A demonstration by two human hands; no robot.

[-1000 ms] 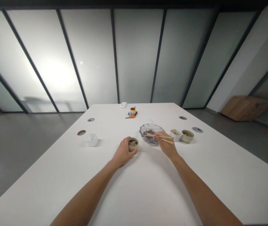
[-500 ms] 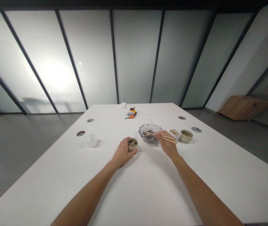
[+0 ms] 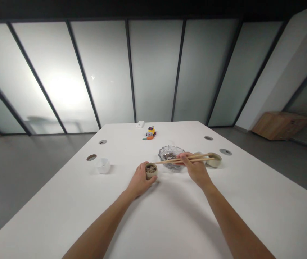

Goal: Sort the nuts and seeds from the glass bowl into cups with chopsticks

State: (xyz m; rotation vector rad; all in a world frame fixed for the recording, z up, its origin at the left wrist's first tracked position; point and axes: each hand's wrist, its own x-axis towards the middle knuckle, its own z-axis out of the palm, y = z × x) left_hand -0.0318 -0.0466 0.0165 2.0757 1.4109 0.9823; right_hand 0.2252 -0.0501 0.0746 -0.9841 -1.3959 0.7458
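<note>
My left hand (image 3: 139, 180) is wrapped round the side of a small beige bowl (image 3: 151, 175) standing on the white table. Pale, flat pieces like seeds in their shells (image 3: 150, 169) lie inside it. In my right hand (image 3: 193, 169) is a pair of wooden chopsticks (image 3: 173, 160), pointing left, their tips at the beige bowl's right rim. Whether the tips pinch anything is too small to tell. Behind and below the chopsticks stands a faceted clear glass bowl (image 3: 162, 153) with dark small pieces in it, partly covered by my right hand.
Right of the glass bowl are a second beige bowl (image 3: 215, 161) and a white bowl, mostly hidden by my hand. A white cup-like bowl (image 3: 103, 166) stands at left. Farther back lie a toy carrot (image 3: 150, 137), a yellow toy vehicle (image 3: 151, 131) and a white device (image 3: 140, 124).
The chopsticks have come up out of the glass bowl and swung left to the small beige bowl's rim. My left hand keeps its hold. The view has tilted slightly upward.
</note>
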